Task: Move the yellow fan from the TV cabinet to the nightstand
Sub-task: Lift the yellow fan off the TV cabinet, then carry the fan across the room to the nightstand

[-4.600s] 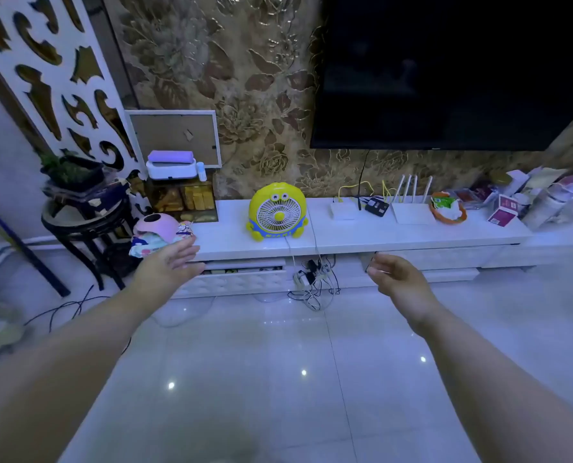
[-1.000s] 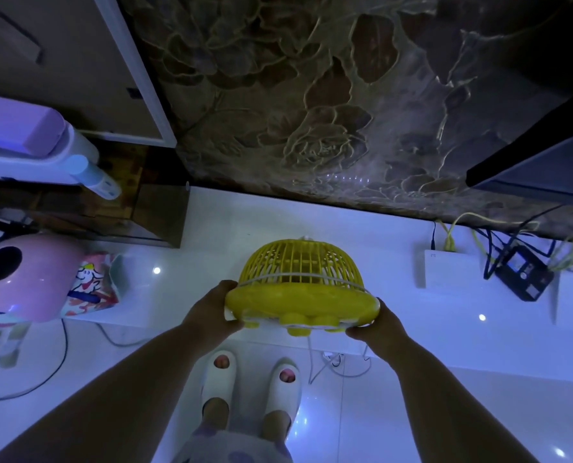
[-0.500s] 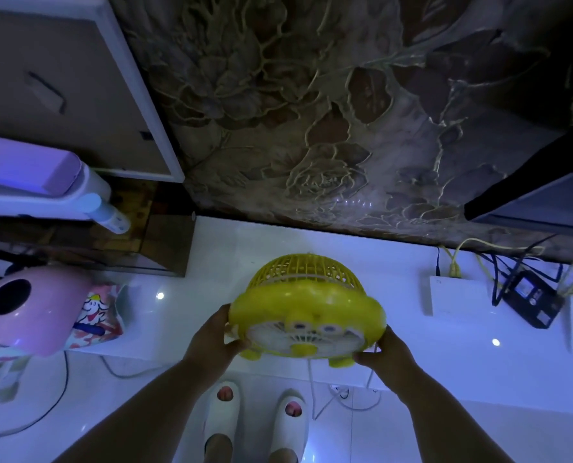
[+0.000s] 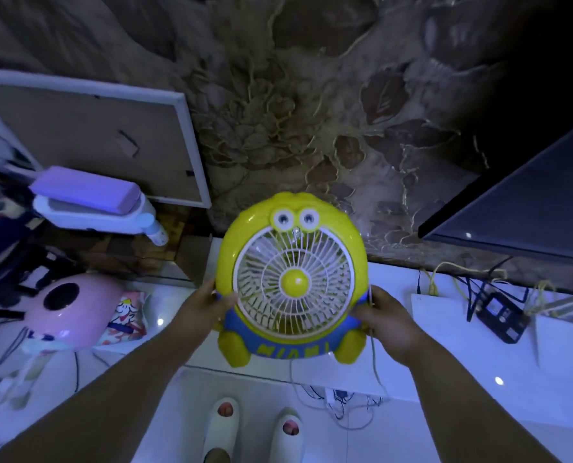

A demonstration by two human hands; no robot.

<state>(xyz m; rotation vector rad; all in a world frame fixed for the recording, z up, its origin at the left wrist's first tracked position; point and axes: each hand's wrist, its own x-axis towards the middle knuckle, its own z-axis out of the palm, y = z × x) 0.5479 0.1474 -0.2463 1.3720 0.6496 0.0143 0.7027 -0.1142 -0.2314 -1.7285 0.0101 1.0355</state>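
The yellow fan point(image 4: 291, 282) looks like smooth, glossy moulded plastic, its white front grille point(image 4: 293, 282) a thin ribbed plastic lattice. The TV cabinet point(image 4: 479, 369) has a white, highly polished tabletop that throws back small light spots. The floor point(image 4: 255, 389) is equally glossy, like glazed tile. The pink rounded device point(image 4: 67, 312) is shiny smooth plastic. The wall covering point(image 4: 311, 128) is rough and embossed, with raised floral relief and faintly metallic lines. The slippers point(image 4: 219, 426) appear matt and rubbery.
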